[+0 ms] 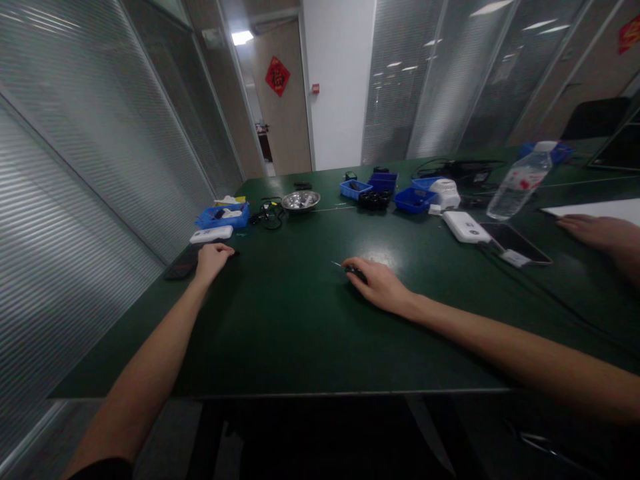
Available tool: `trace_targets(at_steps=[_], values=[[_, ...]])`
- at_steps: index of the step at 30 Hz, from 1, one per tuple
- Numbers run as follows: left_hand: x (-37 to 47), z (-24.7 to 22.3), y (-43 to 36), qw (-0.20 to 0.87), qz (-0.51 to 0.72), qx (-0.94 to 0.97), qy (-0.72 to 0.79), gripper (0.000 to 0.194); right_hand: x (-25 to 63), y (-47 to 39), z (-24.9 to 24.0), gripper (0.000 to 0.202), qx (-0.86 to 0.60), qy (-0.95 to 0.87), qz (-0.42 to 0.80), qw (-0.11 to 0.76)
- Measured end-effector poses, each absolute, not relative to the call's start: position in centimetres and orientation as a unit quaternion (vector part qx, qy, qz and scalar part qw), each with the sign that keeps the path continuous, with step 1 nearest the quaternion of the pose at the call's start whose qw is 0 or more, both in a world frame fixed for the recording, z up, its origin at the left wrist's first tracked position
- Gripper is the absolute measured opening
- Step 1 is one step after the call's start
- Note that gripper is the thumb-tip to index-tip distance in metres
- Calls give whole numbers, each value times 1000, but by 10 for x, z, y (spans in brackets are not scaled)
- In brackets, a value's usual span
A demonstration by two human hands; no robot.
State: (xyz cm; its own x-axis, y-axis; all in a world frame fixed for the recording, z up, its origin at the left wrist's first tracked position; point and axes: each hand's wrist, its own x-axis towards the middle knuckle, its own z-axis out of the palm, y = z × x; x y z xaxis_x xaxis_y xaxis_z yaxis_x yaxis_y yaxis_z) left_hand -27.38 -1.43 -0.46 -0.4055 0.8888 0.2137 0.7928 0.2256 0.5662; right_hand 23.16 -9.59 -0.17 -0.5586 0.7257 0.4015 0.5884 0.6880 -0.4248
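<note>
Green tabletop [280, 320], slim tool [357, 272] (black, pale-tipped).

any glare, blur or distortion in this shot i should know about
In the head view, a pale glare patch lies on the table just beyond the right hand; also in the head view, ceiling lights reflect as streaks in the glass, the wide lens appears to stretch the edges, the bottle leans, fine detail is soft, and below the table is deep shadow.
</note>
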Motion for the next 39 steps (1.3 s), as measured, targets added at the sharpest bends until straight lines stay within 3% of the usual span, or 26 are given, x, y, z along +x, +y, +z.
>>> trace_targets(at_steps=[12, 25, 33, 39], values=[[-228, 22, -39, -115, 31, 661, 741, 36, 232, -98, 3, 27, -375, -874, 134, 277], [-188, 33, -57, -159, -106, 672, 715, 43, 232, -96, 0, 27, -373, -877, 122, 277], [-178, 34, -61, -135, -121, 671, 719, 46, 232, -96, 0, 27, -372, -877, 123, 279], [-185, 30, -59, -176, -92, 657, 727, 49, 232, -97, 1, 27, -374, -876, 126, 278]])
